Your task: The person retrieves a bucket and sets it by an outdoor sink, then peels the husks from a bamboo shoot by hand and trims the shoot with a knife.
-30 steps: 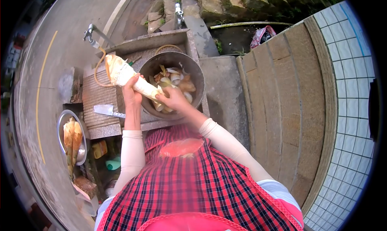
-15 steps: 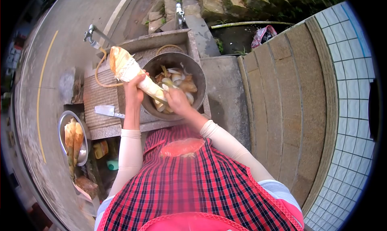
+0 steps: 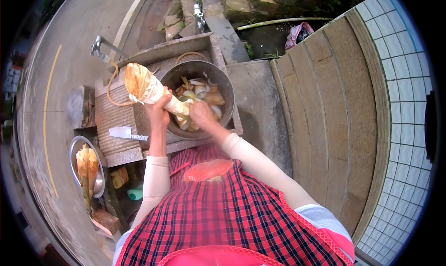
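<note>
A large pale bamboo shoot [image 3: 147,90], its thick end brownish, is held at a slant over the rim of a deep metal pot [image 3: 228,80]. My left hand [image 3: 159,111] is wrapped round its middle from below. Closed at the narrow end, my right hand [image 3: 201,116] has its fingers on the tip; a pale greenish strip shows just above them. What exactly lies between those fingers is partly hidden. Inside the pot are several cut pale pieces [image 3: 213,98]. A cleaver [image 3: 121,132] lies on the ribbed washboard slab to the left.
A stone sink [image 3: 139,57] surrounds the pot, with a tap [image 3: 96,46] and yellowish hose [image 3: 110,91] at left. Unpeeled bamboo shoots [image 3: 87,166] stand in a metal basin [image 3: 103,188] lower left. Stone steps [image 3: 320,108] and a tiled wall [image 3: 399,103] are at right.
The view has shifted slightly. My right hand has turned and closed in at the shoot's narrow end, while my left hand keeps its hold.
</note>
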### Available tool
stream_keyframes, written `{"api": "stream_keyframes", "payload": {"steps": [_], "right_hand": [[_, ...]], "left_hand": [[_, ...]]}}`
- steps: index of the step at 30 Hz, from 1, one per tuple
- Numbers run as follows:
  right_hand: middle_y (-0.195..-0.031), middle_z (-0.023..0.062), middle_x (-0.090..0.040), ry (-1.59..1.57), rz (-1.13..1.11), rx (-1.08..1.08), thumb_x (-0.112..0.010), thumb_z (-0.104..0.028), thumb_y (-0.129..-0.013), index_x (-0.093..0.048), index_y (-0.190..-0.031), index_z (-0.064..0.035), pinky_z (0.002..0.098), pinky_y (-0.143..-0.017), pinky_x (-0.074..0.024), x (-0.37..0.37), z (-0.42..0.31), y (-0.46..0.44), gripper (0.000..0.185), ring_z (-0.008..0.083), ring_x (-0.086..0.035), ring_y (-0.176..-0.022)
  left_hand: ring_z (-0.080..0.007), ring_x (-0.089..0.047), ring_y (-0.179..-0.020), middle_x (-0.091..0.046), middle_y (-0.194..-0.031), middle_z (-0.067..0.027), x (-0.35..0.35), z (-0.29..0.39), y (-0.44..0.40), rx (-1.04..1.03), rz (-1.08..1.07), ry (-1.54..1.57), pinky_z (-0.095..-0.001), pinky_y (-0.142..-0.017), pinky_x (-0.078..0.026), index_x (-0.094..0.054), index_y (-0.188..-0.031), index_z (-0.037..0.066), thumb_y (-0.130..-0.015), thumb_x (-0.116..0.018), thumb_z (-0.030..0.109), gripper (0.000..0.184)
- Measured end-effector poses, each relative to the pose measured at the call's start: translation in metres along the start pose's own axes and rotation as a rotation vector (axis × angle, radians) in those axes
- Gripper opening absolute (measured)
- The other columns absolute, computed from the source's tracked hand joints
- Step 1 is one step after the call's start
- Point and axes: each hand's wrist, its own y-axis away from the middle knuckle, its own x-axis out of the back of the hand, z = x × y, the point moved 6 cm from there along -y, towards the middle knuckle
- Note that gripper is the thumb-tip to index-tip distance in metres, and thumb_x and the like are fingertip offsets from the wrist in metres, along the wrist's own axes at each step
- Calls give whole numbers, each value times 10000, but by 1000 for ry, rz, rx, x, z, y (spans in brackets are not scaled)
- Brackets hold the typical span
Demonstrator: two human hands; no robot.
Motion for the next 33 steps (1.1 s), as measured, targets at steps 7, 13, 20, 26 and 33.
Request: {"api": "stream_keyframes", "payload": {"steps": [7, 13, 20, 26, 33], "right_hand": [[-788, 244, -623, -221, -271, -59, -547, -313, -841, -628, -849, 65, 407, -693, -482, 0, 14, -4, 386, 341, -624, -753], [-785, 62, -642, -849, 7, -165, -602, -223, -865, -621, -897, 4, 236, -622, -472, 86, 9, 44, 230, 101, -600, -737], [-962, 106, -629, -1709, -172, -386, -639, -224, -853, -557, -1028, -6, 315, -726, -529, 32, -33, 26, 291, 194, -639, -861], [-1060, 126, -601, -1861, -67, -223, -556, -160, -891, -548, -1044, -6, 440, -851, -499, 46, -37, 11, 218, 248, -600, -970], [-1086, 158, -592, -1963, -261, -240, -513, -95, -871, -531, -1090, 34, 494, -914, -455, 53, -47, 8, 255, 296, -573, -1024]], "left_hand": [[-238, -607, -820, -591, -909, -122, 15, -1, -13, 9, 100, 20, -335, -767, -502, -516, -1041, -52, -657, -643, -94, 406], [-259, -547, -982, -566, -1007, -143, 33, 16, -28, 106, 55, 358, -380, -915, -433, -490, -1103, -69, -747, -631, 3, 390], [-244, -477, -1100, -510, -1136, -122, -5, 16, -11, 18, 16, 408, -385, -997, -357, -456, -1174, -35, -751, -628, 11, 459], [-278, -422, -1192, -483, -1219, -116, -15, 25, -6, -20, -175, 412, -432, -1072, -270, -403, -1250, 32, -703, -632, -25, 596], [-304, -388, -1246, -484, -1263, -114, -22, 47, 5, -110, -480, 428, -462, -1106, -217, -375, -1301, 136, -648, -696, -45, 751]]}}
